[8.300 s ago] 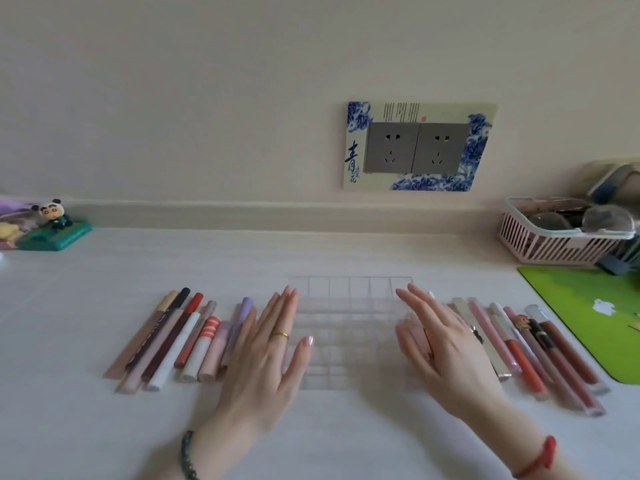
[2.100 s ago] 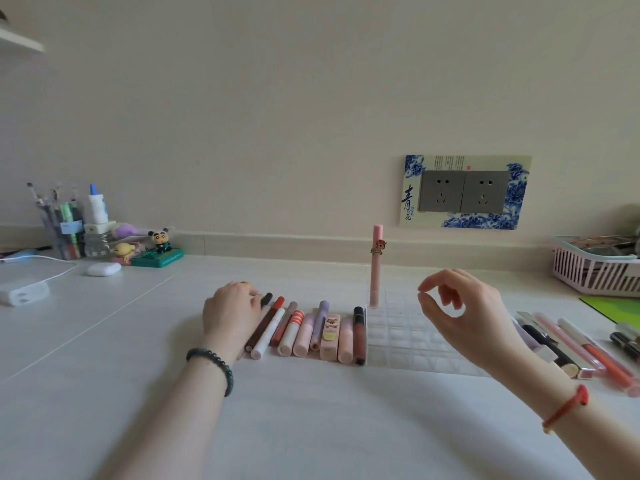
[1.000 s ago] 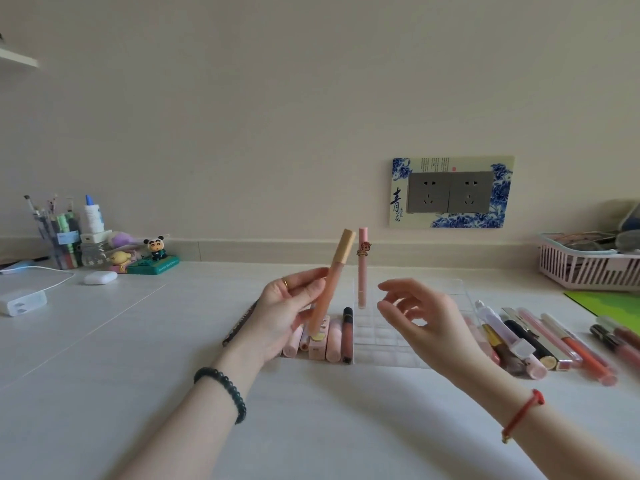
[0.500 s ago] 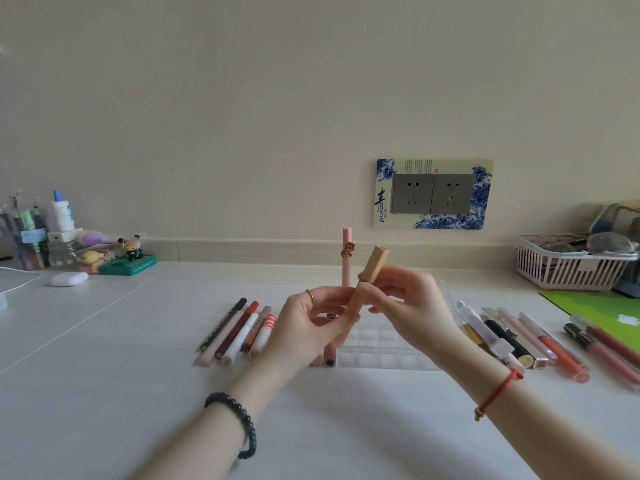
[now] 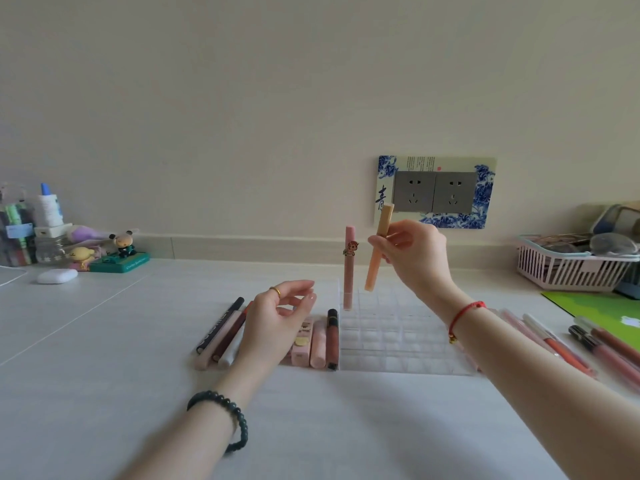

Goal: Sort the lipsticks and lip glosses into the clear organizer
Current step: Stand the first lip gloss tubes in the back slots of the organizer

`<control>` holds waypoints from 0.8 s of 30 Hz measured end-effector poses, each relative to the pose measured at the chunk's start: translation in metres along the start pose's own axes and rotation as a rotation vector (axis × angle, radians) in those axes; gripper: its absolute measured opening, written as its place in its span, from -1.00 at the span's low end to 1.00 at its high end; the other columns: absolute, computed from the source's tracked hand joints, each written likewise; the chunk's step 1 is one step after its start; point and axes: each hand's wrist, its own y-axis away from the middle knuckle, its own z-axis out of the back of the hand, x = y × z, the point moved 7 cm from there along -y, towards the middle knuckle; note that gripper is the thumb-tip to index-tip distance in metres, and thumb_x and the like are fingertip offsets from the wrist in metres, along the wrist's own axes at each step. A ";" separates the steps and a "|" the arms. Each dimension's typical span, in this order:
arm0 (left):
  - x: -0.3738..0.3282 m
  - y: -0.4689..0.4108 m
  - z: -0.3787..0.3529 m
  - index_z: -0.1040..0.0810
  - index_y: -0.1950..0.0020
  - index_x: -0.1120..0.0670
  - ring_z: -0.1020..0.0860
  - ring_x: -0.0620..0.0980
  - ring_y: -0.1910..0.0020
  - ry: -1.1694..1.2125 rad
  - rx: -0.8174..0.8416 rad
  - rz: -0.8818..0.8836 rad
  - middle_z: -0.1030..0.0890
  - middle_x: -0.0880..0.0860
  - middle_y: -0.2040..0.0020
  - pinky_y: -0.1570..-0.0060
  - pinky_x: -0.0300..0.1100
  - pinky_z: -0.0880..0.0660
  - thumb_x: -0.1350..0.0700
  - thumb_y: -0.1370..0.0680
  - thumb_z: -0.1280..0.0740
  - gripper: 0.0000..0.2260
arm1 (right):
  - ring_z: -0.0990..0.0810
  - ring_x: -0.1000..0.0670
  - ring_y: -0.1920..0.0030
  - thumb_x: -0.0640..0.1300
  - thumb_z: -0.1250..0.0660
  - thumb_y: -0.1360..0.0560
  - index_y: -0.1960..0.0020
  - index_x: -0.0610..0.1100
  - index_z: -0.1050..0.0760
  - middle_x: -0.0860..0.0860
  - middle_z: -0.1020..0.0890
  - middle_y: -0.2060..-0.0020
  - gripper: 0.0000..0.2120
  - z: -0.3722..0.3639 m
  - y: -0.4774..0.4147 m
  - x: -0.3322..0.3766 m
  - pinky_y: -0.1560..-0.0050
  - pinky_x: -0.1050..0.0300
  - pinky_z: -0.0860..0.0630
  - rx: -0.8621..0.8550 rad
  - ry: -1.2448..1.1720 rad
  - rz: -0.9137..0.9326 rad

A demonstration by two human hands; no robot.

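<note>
Since half a second ago the peach tube (image 5: 375,261) has passed from both hands to the right hand (image 5: 415,258) alone, which has carried it over the far row of the clear organizer (image 5: 398,344). The left hand (image 5: 277,317) has let go and sunk back toward the table (image 5: 104,341).

Head view: the right hand's grip is a narrow pinch. The thumb and fingertips close on the peach tube just below its gold cap, and the other fingers curl loosely behind. The tube hangs tilted, cap toward 1 o'clock. Its lower end is above a far cell, just to the 3 o'clock side of the pink tube (image 5: 349,271) and apart from it. The pink tube stands upright in the organizer's 11 o'clock corner cell.

The left hand holds nothing, fingers loosely bent, and hovers above the row of tubes (image 5: 221,334) lying at the organizer's 9 o'clock. Whether it touches them I cannot tell. More tubes (image 5: 571,344) lie at the organizer's 3 o'clock.

The peach tube looks light, stiff and smooth, so likely a little slippery. It is slim and tall, so it would tip easily. Holding it high near the cap seems right, since that leaves the bottom free to be steered into a cell.
</note>
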 end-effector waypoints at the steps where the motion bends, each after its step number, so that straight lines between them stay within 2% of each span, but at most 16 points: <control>1: 0.001 -0.001 0.002 -0.57 0.15 -0.20 -0.57 -0.23 0.20 -0.015 -0.009 -0.001 -0.65 -0.20 0.18 0.23 -0.44 -0.47 0.09 -0.46 -0.38 -0.84 | -0.63 -0.03 0.27 -0.12 -0.44 -0.36 0.20 -0.14 -0.60 -0.04 -0.65 0.34 -0.90 -0.003 0.000 -0.003 0.05 0.00 -0.58 0.011 0.016 -0.006; 4: 0.006 -0.003 0.006 -0.57 0.14 -0.22 -0.55 -0.28 0.19 -0.041 -0.026 -0.003 -0.64 -0.19 0.16 0.26 -0.49 -0.43 0.07 -0.47 -0.37 -0.86 | -0.61 0.06 0.32 -0.12 -0.44 -0.36 0.18 -0.13 -0.61 -0.01 -0.64 0.35 -0.91 -0.011 0.003 -0.013 0.17 0.22 -0.55 0.050 0.039 -0.030; 7: 0.007 -0.003 0.007 -0.57 0.13 -0.21 -0.54 -0.30 0.19 -0.057 -0.033 -0.004 -0.64 -0.16 0.16 0.27 -0.51 -0.42 0.06 -0.47 -0.37 -0.87 | -0.54 0.20 0.36 -0.12 -0.45 -0.35 0.17 -0.12 -0.61 0.07 -0.59 0.39 -0.91 -0.016 0.006 -0.022 0.29 0.42 -0.41 0.084 0.043 -0.055; 19: 0.011 -0.005 0.010 -0.61 0.06 -0.07 -0.52 -0.38 0.22 -0.081 -0.042 0.001 -0.63 -0.16 0.15 0.26 -0.55 -0.40 0.10 -0.48 -0.36 -0.91 | -0.55 0.22 0.32 -0.12 -0.45 -0.36 0.13 -0.09 -0.61 0.13 -0.57 0.39 -0.90 -0.025 0.007 -0.027 0.27 0.44 -0.42 0.158 0.029 -0.070; 24: 0.012 -0.006 0.010 -0.60 0.08 -0.13 -0.52 -0.38 0.22 -0.105 -0.031 0.011 -0.62 -0.19 0.18 0.28 -0.57 -0.38 0.07 -0.47 -0.37 -0.91 | -0.57 0.18 0.29 -0.12 -0.44 -0.36 0.09 -0.09 -0.59 0.11 -0.58 0.35 -0.86 -0.027 0.006 -0.028 0.25 0.40 -0.43 0.194 0.033 -0.082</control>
